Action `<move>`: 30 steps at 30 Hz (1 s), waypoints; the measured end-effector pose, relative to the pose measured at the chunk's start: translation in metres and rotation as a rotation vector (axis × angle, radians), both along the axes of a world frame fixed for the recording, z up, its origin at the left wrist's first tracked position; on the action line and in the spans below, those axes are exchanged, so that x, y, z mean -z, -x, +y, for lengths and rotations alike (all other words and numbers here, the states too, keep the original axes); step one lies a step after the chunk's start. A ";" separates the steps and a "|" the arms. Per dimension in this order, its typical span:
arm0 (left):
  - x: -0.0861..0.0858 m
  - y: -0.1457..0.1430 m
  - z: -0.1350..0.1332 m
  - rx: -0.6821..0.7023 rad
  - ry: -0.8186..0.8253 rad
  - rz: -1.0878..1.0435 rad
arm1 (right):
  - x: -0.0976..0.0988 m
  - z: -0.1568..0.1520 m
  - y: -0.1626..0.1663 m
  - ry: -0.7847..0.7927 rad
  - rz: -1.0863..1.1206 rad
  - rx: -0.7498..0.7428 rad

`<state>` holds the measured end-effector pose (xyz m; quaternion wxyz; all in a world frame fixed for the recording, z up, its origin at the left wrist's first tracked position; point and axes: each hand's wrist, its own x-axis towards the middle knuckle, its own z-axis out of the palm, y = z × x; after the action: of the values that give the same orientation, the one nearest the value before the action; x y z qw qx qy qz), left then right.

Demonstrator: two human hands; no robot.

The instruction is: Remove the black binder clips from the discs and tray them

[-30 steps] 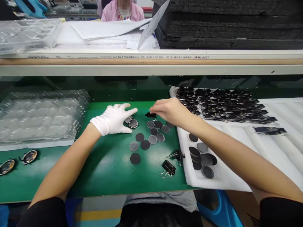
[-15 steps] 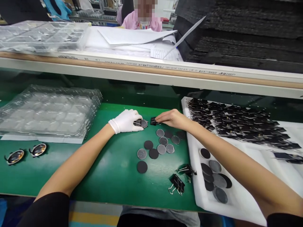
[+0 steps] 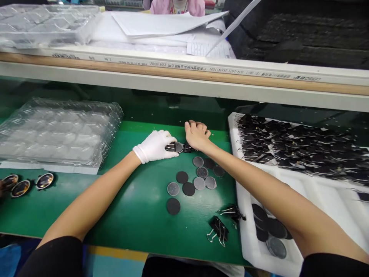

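My left hand (image 3: 155,146), in a white glove, is closed on a round disc (image 3: 178,147) that carries a black binder clip on its left edge. Bare and curled, my right hand (image 3: 196,134) presses a second black binder clip (image 3: 187,148) against the disc's right edge. Both hands rest on the green mat (image 3: 138,207). Just in front of them lie several loose discs (image 3: 193,179), some black, some grey.
Clear plastic trays (image 3: 57,132) are stacked at the left. White foam (image 3: 323,196) at the right holds a heap of binder clips (image 3: 300,146) and more discs (image 3: 271,231). Two clips (image 3: 223,223) lie near the mat's front. Finished clipped discs (image 3: 29,184) sit far left. A shelf rail (image 3: 184,82) runs overhead.
My right hand brought its clip left to the disc and now pushes it onto the rim. My left hand closed on the disc. The view shifted left and down.
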<state>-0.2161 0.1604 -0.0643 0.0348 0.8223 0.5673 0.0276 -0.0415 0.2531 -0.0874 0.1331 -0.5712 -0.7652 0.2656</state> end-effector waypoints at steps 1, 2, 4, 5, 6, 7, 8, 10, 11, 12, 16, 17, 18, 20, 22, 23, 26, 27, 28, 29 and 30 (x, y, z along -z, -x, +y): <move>0.001 0.000 0.000 -0.003 0.003 -0.007 | 0.004 0.000 -0.002 -0.011 -0.008 -0.004; 0.001 0.001 0.000 -0.006 0.005 -0.014 | 0.007 0.001 -0.004 -0.026 -0.010 -0.009; 0.003 0.001 0.000 -0.016 0.008 -0.028 | 0.012 0.001 -0.010 -0.059 -0.004 -0.024; 0.003 0.001 0.001 -0.020 0.008 -0.034 | 0.014 0.002 -0.012 -0.066 0.000 -0.024; 0.004 0.000 0.001 -0.020 0.008 -0.038 | 0.015 0.002 -0.014 -0.072 0.006 -0.021; 0.004 0.000 0.002 -0.019 0.007 -0.040 | 0.016 0.001 -0.015 -0.082 0.012 -0.019; 0.004 -0.001 0.003 -0.018 0.007 -0.042 | 0.017 0.001 -0.015 -0.096 0.020 -0.017; 0.005 -0.003 0.006 -0.018 0.012 -0.044 | 0.019 0.001 -0.016 -0.119 0.037 -0.019; 0.005 -0.004 0.007 -0.019 0.019 -0.047 | 0.020 0.001 -0.016 -0.127 0.047 -0.021; 0.005 -0.005 0.008 -0.021 0.027 -0.052 | 0.021 0.001 -0.016 -0.135 0.059 -0.026; 0.006 -0.006 0.011 -0.024 0.059 -0.074 | 0.024 0.001 -0.018 -0.163 0.108 -0.036; 0.006 -0.007 0.012 -0.026 0.064 -0.077 | 0.024 0.001 -0.018 -0.167 0.114 -0.036; 0.006 -0.007 0.012 -0.027 0.068 -0.078 | 0.025 0.001 -0.019 -0.171 0.117 -0.034; 0.006 -0.010 0.012 -0.029 0.078 -0.078 | 0.025 0.001 -0.019 -0.176 0.113 -0.031; 0.006 -0.013 0.012 -0.026 0.086 -0.070 | 0.025 0.001 -0.019 -0.174 0.104 -0.030; 0.006 -0.015 0.011 -0.026 0.090 -0.066 | 0.024 0.001 -0.019 -0.171 0.100 -0.029; 0.005 -0.017 0.011 -0.035 0.101 -0.072 | 0.021 0.000 -0.019 -0.155 0.087 -0.025; 0.005 -0.017 0.011 -0.037 0.105 -0.081 | 0.020 0.000 -0.019 -0.146 0.083 -0.024; 0.005 -0.017 0.010 -0.038 0.108 -0.092 | 0.020 0.000 -0.018 -0.138 0.082 -0.021; 0.004 -0.017 0.010 -0.037 0.109 -0.103 | 0.019 -0.001 -0.018 -0.131 0.083 -0.019; 0.005 -0.016 0.010 -0.036 0.106 -0.112 | 0.018 -0.001 -0.017 -0.127 0.087 -0.016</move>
<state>-0.2001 0.1706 -0.0689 0.1095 0.8060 0.5800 0.0438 -0.0242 0.2520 -0.1058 0.1999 -0.5434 -0.7785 0.2422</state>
